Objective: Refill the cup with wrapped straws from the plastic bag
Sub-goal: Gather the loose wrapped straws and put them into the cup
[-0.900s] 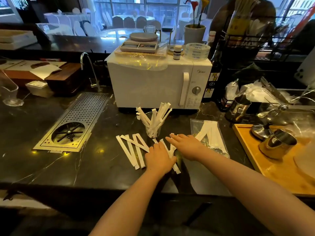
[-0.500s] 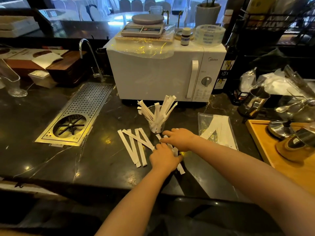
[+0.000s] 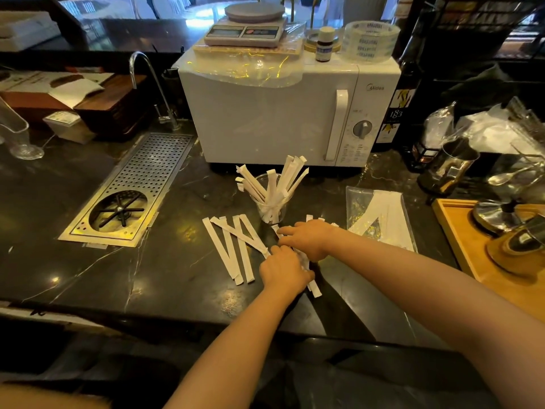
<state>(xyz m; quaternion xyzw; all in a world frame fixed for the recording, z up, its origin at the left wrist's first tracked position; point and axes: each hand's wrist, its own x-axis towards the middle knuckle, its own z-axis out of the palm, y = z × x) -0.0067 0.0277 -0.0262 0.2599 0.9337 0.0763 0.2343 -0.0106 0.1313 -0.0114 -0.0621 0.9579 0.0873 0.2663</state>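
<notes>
Head view: hands [image 3: 295, 255] together, gathering flat straws [image 3: 311, 280] lengthwise toward cup [image 3: 271, 208].

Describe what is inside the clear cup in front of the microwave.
The clear plastic cup holds a fanned bunch of white paper-wrapped straws, their tops above the rim. Its bottom is hard to make out through the crowded wrappers.

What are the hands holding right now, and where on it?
Both hands gather loose wrapped straws on the counter, around their middles; the grip is hidden.
</notes>
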